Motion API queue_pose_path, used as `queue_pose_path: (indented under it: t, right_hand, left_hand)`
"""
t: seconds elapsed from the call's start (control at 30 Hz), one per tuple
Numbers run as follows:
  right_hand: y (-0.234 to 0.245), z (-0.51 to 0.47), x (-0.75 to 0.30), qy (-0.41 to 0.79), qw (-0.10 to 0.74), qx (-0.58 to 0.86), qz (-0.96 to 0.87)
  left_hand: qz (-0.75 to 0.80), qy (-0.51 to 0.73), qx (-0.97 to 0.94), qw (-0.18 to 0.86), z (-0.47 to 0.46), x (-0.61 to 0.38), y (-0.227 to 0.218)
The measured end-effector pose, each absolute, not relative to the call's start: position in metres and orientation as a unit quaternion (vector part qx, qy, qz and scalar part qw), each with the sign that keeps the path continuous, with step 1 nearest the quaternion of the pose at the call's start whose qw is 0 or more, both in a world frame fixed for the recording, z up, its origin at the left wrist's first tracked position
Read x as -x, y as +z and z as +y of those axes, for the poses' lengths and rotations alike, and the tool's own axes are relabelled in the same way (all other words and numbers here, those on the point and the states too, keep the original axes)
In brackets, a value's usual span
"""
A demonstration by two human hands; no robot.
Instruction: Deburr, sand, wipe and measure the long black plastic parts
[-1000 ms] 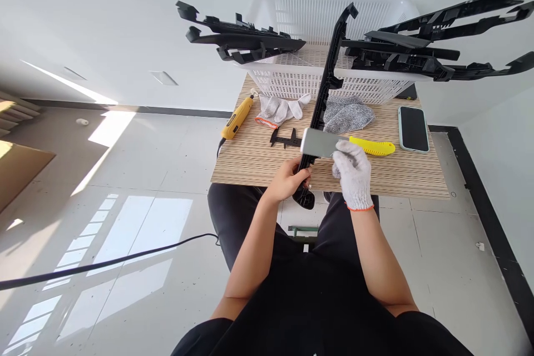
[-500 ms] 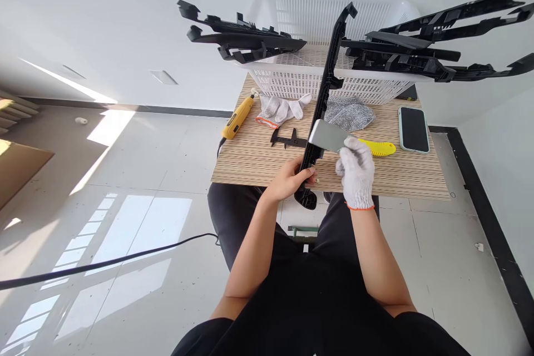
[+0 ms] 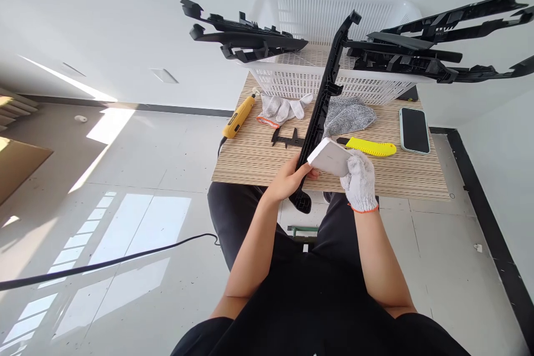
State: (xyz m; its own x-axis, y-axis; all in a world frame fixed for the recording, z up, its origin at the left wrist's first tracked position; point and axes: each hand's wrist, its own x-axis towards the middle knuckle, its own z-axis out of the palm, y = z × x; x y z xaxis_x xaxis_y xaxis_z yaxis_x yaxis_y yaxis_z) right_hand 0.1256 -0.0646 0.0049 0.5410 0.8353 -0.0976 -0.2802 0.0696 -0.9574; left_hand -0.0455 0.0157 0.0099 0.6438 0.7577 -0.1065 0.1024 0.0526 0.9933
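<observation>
My left hand [image 3: 291, 178], bare, is wrapped round the lower part of a long black plastic trim piece [image 3: 321, 108]. The trim stands slanted over the table front, its far end in front of the basket. In a white knit glove with an orange cuff, my right hand [image 3: 360, 179] pinches a piece of sandpaper [image 3: 329, 157], white printed face up. The sandpaper's left corner lies by the trim and my left thumb; whether it touches is unclear. Behind it are a yellow utility knife [image 3: 371, 147] and a grey cloth-like item [image 3: 349, 115]. Black calipers [image 3: 287, 139] lie partly behind the trim.
A white basket [image 3: 283, 75] at the back holds several black trim pieces [image 3: 258, 41] sticking out both sides. On the wooden table [image 3: 250, 164] lie a yellow rotary tool [image 3: 239, 117], a white glove [image 3: 281, 109] and a phone [image 3: 414, 130]. A black cable [image 3: 125, 258] runs at left.
The sandpaper has moved down and tilted, so its white face shows instead of the grey one. My right hand has lowered slightly. The trim's lower end has shifted a little left.
</observation>
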Motion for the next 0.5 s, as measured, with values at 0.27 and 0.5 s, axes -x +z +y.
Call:
queue_pose_path:
  t: [0.27,0.5]
  right_hand:
    - [0.011,-0.057,-0.126,0.496,0.585,0.568,-0.299]
    - [0.010,-0.048,-0.123,0.438,0.645,0.564,-0.270]
  left_hand:
    - [0.307,0.284,-0.645,0.639,0.016,0.044,0.002]
    - [0.272,0.289,-0.680,0.616,0.018,0.043,0.005]
